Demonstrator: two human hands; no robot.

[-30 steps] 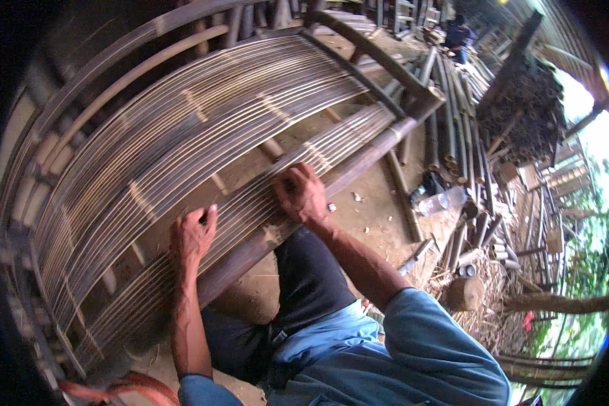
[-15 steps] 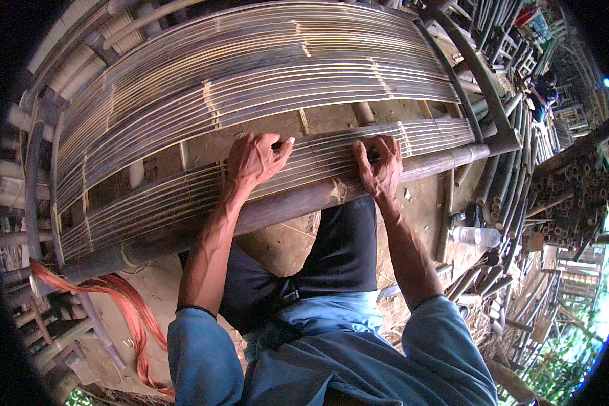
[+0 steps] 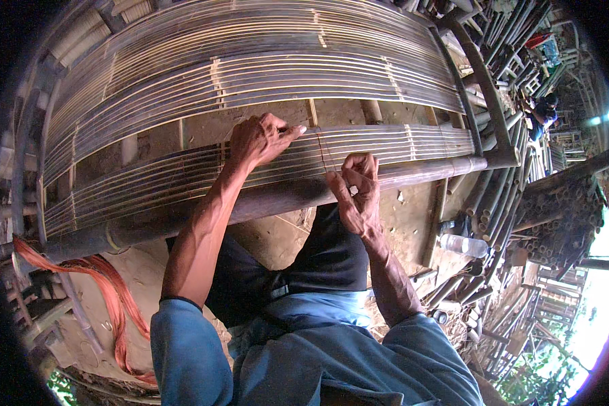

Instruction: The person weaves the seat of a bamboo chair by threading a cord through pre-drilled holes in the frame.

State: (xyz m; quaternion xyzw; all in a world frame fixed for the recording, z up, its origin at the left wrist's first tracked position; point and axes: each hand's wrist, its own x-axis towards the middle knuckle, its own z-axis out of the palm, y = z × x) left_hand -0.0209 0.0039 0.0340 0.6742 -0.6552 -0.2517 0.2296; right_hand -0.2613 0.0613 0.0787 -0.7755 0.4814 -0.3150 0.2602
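A thin reddish-brown strand (image 3: 323, 150) crosses the nearest band of bamboo slats (image 3: 277, 157) on a wide bamboo frame. My right hand (image 3: 358, 193) is closed in a pinch on the strand's near end, just over the thick front bamboo pole (image 3: 277, 201). Above the slats, my left hand (image 3: 260, 142) is curled with its thumb pointing right, close to the strand's far end. What lies between its fingertips is too small to make out. A long bundle of red-orange strands (image 3: 115, 304) hangs from the frame's left end.
Farther bands of slats (image 3: 284, 74) fill the frame ahead. A dark bamboo upright (image 3: 484, 88) bounds its right side. A clear plastic bottle (image 3: 463, 245) lies on the ground at right, near bamboo poles (image 3: 501, 193). A person (image 3: 541, 111) is at the far right.
My right hand has come back toward me and left, off the slats, and the strand now shows stretched across them. My left hand has shifted slightly right and away. The view has moved a little.
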